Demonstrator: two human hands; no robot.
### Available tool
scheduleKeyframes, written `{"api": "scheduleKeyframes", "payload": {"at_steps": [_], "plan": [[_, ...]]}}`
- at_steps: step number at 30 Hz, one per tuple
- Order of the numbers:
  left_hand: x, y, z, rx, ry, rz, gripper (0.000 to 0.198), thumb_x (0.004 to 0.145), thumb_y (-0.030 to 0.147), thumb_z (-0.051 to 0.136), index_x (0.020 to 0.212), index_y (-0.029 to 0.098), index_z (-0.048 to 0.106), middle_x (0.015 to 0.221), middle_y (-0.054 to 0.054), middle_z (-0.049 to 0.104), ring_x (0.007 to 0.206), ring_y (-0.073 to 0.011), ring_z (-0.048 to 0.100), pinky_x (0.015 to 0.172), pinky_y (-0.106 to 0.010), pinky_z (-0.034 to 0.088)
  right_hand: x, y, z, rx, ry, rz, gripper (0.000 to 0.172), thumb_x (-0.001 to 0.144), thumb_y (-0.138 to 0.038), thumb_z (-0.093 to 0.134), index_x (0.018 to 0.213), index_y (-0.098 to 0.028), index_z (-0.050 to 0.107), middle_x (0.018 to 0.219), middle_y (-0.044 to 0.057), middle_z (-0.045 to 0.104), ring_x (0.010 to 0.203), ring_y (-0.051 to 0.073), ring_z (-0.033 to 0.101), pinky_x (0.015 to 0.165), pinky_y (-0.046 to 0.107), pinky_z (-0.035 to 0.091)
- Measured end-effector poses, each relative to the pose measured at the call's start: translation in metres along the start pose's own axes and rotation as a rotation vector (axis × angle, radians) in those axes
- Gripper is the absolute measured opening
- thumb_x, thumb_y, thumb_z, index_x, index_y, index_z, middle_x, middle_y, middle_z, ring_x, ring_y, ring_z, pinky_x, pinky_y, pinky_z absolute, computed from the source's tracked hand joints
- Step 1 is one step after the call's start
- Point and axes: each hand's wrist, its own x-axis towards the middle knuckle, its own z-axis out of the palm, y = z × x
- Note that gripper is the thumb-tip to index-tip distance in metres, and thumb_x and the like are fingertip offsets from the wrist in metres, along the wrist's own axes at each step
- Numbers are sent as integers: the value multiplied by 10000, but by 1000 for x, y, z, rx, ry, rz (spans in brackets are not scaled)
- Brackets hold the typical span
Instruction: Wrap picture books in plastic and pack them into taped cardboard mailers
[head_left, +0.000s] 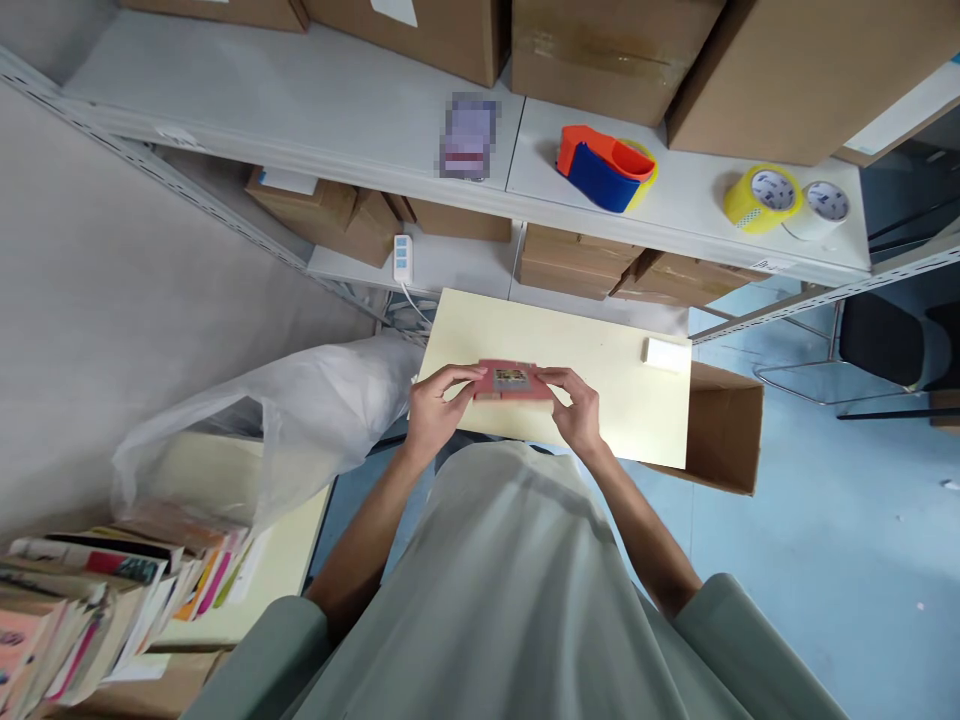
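A red book-like item (512,381) with a small picture on its face is held just above the pale yellow table (630,410). My left hand (441,408) pinches its left end between thumb and fingers. At the other end, my right hand (574,402) grips it the same way. The item lies roughly level, its long side running from hand to hand. A small white block (667,355) rests at the table's right back corner.
Behind the table, a grey shelf (300,100) bears cardboard boxes, an orange-and-blue tape dispenser (606,168) and tape rolls (763,198). A plastic bag (322,410) and stacked books (90,600) are at left. An open carton (724,430) stands at right.
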Motion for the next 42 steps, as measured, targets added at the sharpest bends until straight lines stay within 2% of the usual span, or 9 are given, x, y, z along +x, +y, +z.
{"api": "scheduleKeyframes", "payload": {"at_steps": [6, 9, 13, 17, 23, 26, 30, 35, 42], "plan": [[6, -5, -5, -71, -100, -141, 583, 980, 638, 791, 1383, 221, 731, 1067, -71, 844, 855, -197, 790, 797, -320, 670, 12, 10, 4, 204, -54, 261, 603, 952, -702, 829, 1377, -287, 723, 957, 24, 778, 810, 206, 749, 790, 365, 678], [9, -8, -6, -43, -135, -172, 507, 1051, 650, 676, 1275, 208, 783, 1040, -81, 840, 812, -183, 771, 725, -293, 632, 17, 14, 5, 280, -97, 334, 627, 914, -754, 837, 1311, -277, 747, 915, 16, 770, 742, 182, 693, 675, 323, 631], [14, -13, -7, -39, -157, -224, 556, 949, 689, 769, 1211, 200, 803, 1052, -93, 854, 897, -218, 801, 772, -313, 636, 25, 13, 3, 306, -120, 434, 603, 895, -833, 798, 993, -238, 810, 1024, 68, 835, 820, 195, 735, 742, 335, 651], [20, -15, -5, -53, -174, -314, 558, 902, 722, 808, 1051, 184, 793, 874, -80, 831, 782, -217, 784, 747, -332, 634, 34, 9, 2, 392, -163, 561, 695, 864, -905, 776, 827, -211, 781, 876, 77, 826, 712, 192, 769, 746, 346, 677], [29, -21, -3, -39, -157, -399, 712, 987, 870, 598, 934, 177, 754, 857, -118, 825, 662, -205, 756, 550, -293, 524, 41, 22, 5, 409, -150, 671, 738, 853, -936, 759, 852, -199, 781, 864, 109, 844, 741, 222, 811, 760, 357, 700], [30, -38, -1, -2, -175, -426, 690, 975, 844, 636, 1057, 179, 799, 963, -123, 848, 764, -222, 795, 610, -292, 578, 37, 45, 8, 378, -180, 660, 673, 871, -874, 778, 954, -208, 822, 935, 83, 855, 828, 231, 812, 820, 384, 698], [31, -79, 5, 55, -158, -488, 597, 865, 596, 853, 1304, 201, 767, 1094, -103, 872, 962, -259, 833, 814, -339, 678, 32, 91, 24, 344, -238, 604, 556, 766, -676, 913, 1104, -240, 840, 932, 43, 856, 874, 226, 781, 874, 391, 666], [46, -124, 8, 203, -110, -570, 307, 874, 269, 753, 1160, 198, 837, 1271, -126, 863, 1129, -302, 837, 1019, -403, 679, 45, 143, 66, 284, -237, 633, 395, 746, -505, 883, 1037, -249, 811, 1121, 100, 881, 1018, 282, 814, 910, 410, 664], [97, -142, -6, 410, -32, -601, 589, 857, 48, 620, 1381, 221, 825, 1387, -97, 832, 1253, -301, 811, 1143, -399, 624, 98, 167, 123, 87, -282, 657, 205, 810, -316, 769, 997, -246, 813, 1174, 81, 883, 1001, 275, 840, 907, 373, 656]]}}
